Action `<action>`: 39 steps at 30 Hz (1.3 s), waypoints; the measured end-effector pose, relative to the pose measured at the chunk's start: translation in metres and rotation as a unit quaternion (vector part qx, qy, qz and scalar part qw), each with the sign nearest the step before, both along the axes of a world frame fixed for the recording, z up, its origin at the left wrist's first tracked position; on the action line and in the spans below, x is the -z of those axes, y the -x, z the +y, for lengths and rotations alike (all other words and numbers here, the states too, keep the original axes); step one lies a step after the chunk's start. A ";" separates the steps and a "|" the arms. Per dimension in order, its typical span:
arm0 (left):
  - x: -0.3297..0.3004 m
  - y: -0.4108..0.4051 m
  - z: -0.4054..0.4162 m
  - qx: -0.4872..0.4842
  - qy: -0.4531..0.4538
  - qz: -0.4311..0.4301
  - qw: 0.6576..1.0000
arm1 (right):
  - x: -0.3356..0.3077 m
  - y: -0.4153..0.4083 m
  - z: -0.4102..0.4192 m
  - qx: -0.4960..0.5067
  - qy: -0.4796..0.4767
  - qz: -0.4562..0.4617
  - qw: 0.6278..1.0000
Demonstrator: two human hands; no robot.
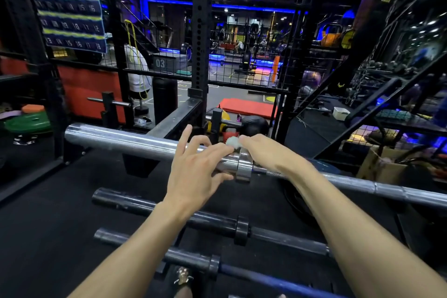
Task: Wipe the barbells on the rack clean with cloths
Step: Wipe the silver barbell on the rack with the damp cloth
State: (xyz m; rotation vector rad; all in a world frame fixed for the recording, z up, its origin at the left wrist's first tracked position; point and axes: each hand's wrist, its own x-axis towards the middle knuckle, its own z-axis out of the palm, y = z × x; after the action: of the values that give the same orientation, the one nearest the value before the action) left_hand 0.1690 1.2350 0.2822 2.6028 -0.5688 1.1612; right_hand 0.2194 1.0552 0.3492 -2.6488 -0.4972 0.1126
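Two bare forearms reach forward over a barbell rack. Nearest the viewer lie two dark barbells (198,219), one above the other, each with a black collar. Above them, the left hand (197,167) rests on a chrome barbell (125,140), fingers loosely spread, index finger raised, thumb tucked under the bar's sleeve. The right hand (262,150) pinches a small wad of white cloth (234,142) against the top of the bar, just above its shiny collar (243,168). The chrome bar runs from upper left to lower right, bright and reflective. Beyond stand black perforated rack uprights (200,31), a red mat (249,106), and a numbered blue wall chart (69,17).
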 end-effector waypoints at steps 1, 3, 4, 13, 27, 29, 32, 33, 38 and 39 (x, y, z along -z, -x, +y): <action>0.002 0.001 -0.001 -0.002 0.006 -0.004 1.000 | 0.003 0.013 -0.003 -0.026 -0.021 -0.021 0.999; 0.006 0.001 -0.003 -0.010 0.015 -0.017 1.000 | 0.011 0.039 -0.007 -0.055 -0.018 -0.058 0.997; 0.009 0.001 -0.004 -0.013 0.018 -0.025 0.999 | 0.015 0.048 -0.008 -0.062 0.003 -0.084 0.995; 0.004 0.000 -0.001 0.012 -0.015 -0.016 1.000 | 0.000 -0.006 -0.006 0.051 -0.165 -0.035 0.984; -0.042 -0.024 0.015 0.057 -0.149 0.237 0.958 | 0.030 0.056 -0.006 -0.060 -0.001 -0.211 0.976; -0.037 -0.023 0.015 0.065 -0.134 0.195 0.969 | 0.025 0.050 -0.004 -0.044 0.043 -0.207 0.976; -0.034 -0.021 0.016 0.079 -0.110 0.149 0.980 | 0.001 0.022 0.003 -0.011 0.033 -0.115 0.993; -0.034 -0.019 0.016 0.081 -0.108 0.142 0.981 | -0.006 0.011 0.005 0.014 -0.006 -0.064 0.998; -0.034 -0.017 0.020 0.079 -0.113 0.152 0.979 | -0.007 0.024 0.002 -0.011 -0.071 0.025 0.997; -0.032 -0.017 0.020 0.076 -0.111 0.148 0.980 | -0.006 0.034 -0.001 -0.048 -0.054 0.013 0.997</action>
State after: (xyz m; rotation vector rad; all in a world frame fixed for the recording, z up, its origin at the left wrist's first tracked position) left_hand 0.1856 1.2546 0.3145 2.7839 -0.8549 0.6800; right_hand 0.1856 1.0543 0.3551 -2.5148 -0.6044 0.1440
